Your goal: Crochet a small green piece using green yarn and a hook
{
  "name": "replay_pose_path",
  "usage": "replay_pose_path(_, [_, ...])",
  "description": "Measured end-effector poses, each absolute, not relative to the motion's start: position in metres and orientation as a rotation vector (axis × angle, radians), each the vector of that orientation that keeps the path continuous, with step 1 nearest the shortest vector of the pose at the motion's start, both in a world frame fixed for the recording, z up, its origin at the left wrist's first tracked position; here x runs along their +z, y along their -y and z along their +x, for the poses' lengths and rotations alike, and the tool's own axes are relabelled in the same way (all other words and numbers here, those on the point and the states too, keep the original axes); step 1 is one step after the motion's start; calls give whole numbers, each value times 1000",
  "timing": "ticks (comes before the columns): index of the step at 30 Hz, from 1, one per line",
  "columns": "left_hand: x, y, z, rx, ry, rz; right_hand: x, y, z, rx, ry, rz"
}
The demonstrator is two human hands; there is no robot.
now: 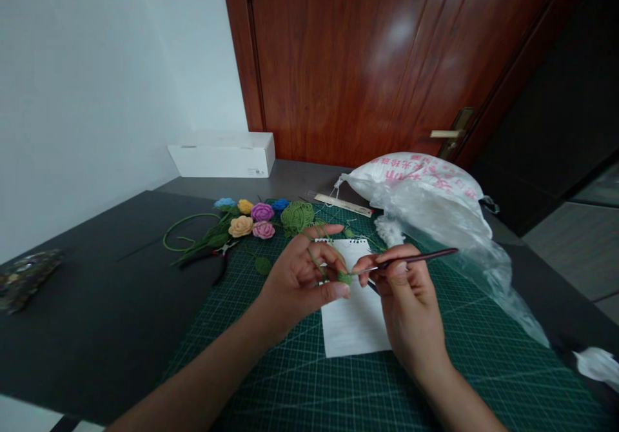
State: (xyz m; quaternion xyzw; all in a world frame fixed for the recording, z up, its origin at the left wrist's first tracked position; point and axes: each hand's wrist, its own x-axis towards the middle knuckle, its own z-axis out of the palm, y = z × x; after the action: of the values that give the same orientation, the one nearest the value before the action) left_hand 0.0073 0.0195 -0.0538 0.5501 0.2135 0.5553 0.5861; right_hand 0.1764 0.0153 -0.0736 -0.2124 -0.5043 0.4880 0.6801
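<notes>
Above the notepad [356,329], mid-frame: both hands are raised and working close together, fingertips almost touching.

- left hand [297,285]: thumb and fingers pinched on a small green crochet piece [345,278]. Green yarn strand [316,261] runs up over the raised index finger.
- right hand [411,303]: fingers closed around a crochet hook [418,256], pencil-style. The handle points up and right, the tip meets the green crochet piece. Can't tell if the tip is through a loop, too small.
- green crochet piece sits between the two hands, off the surface [97,303], directly over the top half of the notepad.

Around it:
- notepad lies flat on a green cutting mat [435,367].
- far-left edge of the mat: crocheted roses [251,218] in blue, yellow, purple, peach and pink, with a green yarn ball [297,216] just beside them.
- pliers [218,261] and a green wire loop [186,229] sit left of the roses.
- plastic bag [425,190] is on the right, a ruler [343,204] at its near-left side.
- white box [222,153] is against the wall, well apart from the hands.
</notes>
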Motion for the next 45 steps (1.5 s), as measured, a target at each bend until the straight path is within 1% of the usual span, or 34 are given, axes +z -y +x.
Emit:
replay_pose_path(10, [-50, -18, 7, 1310, -553, 1270, -67, -13, 184, 816, 1354, -485])
replay_pose_path(19, [-51, -17, 11, 1390, -592, 1299, -64, -10, 194, 266, 1765, -457])
replay_pose_path(23, [-50, -16, 11, 1380, -579, 1260, -60, -7, 195, 81, 1848, -484])
replay_pose_path(26, [-49, -15, 11, 1360, -565, 1212, -61, -7, 194, 46, 1815, -505])
replay_pose_path(34, [-48, -16, 10, 1345, -526, 1133, -60, -10, 185, 107, 1777, -472])
replay_pose_path(45, [-47, -14, 11, 1367, -525, 1110, -60, -9, 182, -35, 1842, -439])
